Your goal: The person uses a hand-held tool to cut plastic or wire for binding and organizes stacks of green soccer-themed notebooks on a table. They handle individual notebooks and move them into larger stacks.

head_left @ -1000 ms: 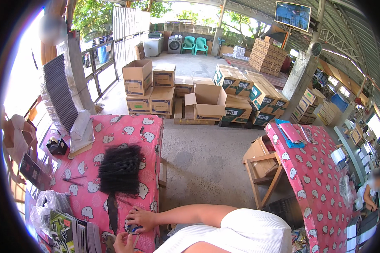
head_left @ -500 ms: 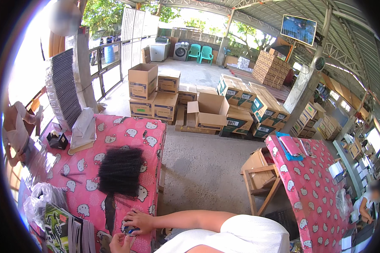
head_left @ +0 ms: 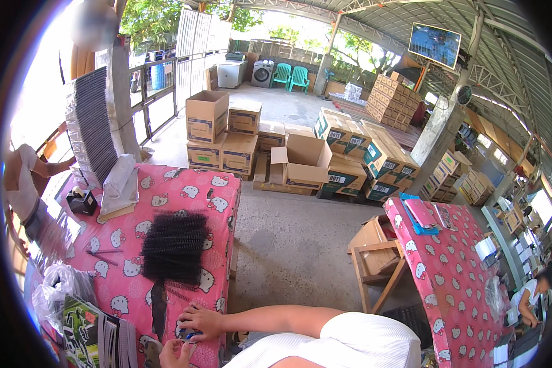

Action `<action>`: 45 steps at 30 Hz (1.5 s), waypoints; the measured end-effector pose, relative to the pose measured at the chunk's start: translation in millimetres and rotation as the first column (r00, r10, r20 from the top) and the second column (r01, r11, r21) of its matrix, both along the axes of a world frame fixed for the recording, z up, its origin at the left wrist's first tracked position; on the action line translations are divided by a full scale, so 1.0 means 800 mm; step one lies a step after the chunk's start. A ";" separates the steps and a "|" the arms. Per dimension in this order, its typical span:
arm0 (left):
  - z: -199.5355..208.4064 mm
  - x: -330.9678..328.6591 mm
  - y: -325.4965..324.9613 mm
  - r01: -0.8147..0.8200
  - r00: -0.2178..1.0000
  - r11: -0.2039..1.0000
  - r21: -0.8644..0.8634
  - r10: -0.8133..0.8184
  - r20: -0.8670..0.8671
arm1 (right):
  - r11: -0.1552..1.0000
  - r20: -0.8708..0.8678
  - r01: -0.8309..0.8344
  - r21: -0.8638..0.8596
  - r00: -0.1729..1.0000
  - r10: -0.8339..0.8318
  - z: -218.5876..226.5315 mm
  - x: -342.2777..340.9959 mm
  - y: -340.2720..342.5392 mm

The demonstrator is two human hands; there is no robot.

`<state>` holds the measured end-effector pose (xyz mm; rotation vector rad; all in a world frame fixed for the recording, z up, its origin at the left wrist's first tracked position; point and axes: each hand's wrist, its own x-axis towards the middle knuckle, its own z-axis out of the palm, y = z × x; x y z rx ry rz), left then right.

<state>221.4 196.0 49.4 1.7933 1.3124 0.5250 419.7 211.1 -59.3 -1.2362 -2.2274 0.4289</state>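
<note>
My right hand [head_left: 201, 322] rests at the near edge of the pink table, its fingers curled over a small blue tool [head_left: 194, 335] whose kind I cannot make out. Just below it, my left hand [head_left: 175, 354] has thumb and fingers pinched together; whatever they hold is too small to name. Beyond both hands lies a thick pile of black spiral binding coils [head_left: 175, 248]. A dark strip [head_left: 159, 310] runs from that pile toward my hands. To their left stands a row of books [head_left: 101, 337] with green, black and white covers.
The pink patterned table [head_left: 190, 178] also carries a black tape dispenser [head_left: 82, 201], thin dark rods [head_left: 104, 256] and plastic bags [head_left: 61, 291]. A co-worker [head_left: 24, 184] is beside a tall black-edged stack [head_left: 95, 126]. Cardboard boxes [head_left: 306, 159] and a second pink table [head_left: 448, 276] stand beyond.
The co-worker at the left has shifted and now reaches an arm toward the tall stack. At the far right, another person has moved slightly. My hands have hardly moved.
</note>
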 end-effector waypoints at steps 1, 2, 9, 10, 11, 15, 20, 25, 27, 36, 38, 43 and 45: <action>0.003 0.001 -0.001 -0.002 1.000 1.000 0.003 0.002 -0.010 | 1.000 0.002 0.000 -0.006 1.000 0.000 0.000 0.000 0.000; 0.005 0.001 -0.001 0.007 1.000 1.000 0.009 -0.007 -0.009 | 1.000 -0.001 -0.002 -0.007 1.000 0.002 0.000 0.000 0.000; 0.007 0.002 -0.002 0.002 1.000 1.000 0.001 -0.002 -0.018 | 1.000 0.008 -0.001 0.022 1.000 0.000 -0.003 0.001 0.000; 0.004 0.001 -0.001 -0.005 1.000 1.000 -0.012 0.005 -0.010 | 1.000 0.008 0.000 0.026 1.000 0.000 -0.003 0.001 0.001; 0.003 0.000 -0.001 0.004 1.000 1.000 -0.014 -0.004 -0.013 | 1.000 0.007 -0.001 0.018 1.000 0.000 -0.001 0.001 0.000; -0.008 -0.003 0.002 0.012 0.999 1.000 -0.015 -0.012 -0.032 | 1.000 0.008 -0.001 0.002 1.000 0.001 0.000 0.001 0.000; -0.014 -0.004 0.006 0.017 0.997 1.000 0.005 -0.016 -0.081 | 1.000 0.011 -0.006 -0.016 1.000 0.006 0.003 0.002 0.000; -0.011 -0.004 0.006 0.025 0.993 1.000 0.017 -0.023 -0.112 | 0.999 0.018 -0.004 -0.032 1.000 0.004 0.006 0.002 -0.001; -0.005 -0.003 0.004 0.032 0.992 0.999 0.020 -0.029 -0.122 | 0.999 0.022 0.000 -0.036 1.000 0.000 0.005 0.002 -0.001; -0.008 -0.004 0.007 0.041 0.996 0.999 0.031 -0.038 -0.077 | 0.999 0.021 0.003 -0.032 1.000 -0.002 -0.001 0.001 0.001; -0.004 -0.002 0.005 0.036 0.996 0.999 0.028 -0.033 -0.084 | 0.999 0.020 0.004 -0.038 1.000 -0.003 -0.001 0.001 0.001; 0.003 0.001 0.002 0.048 0.994 0.998 0.052 -0.043 -0.099 | 0.999 0.022 0.008 -0.051 1.000 -0.007 0.005 0.001 -0.002; 0.001 -0.001 0.004 0.062 0.993 0.997 0.055 -0.056 -0.104 | 0.999 0.020 0.007 -0.054 1.000 -0.006 0.006 0.002 -0.002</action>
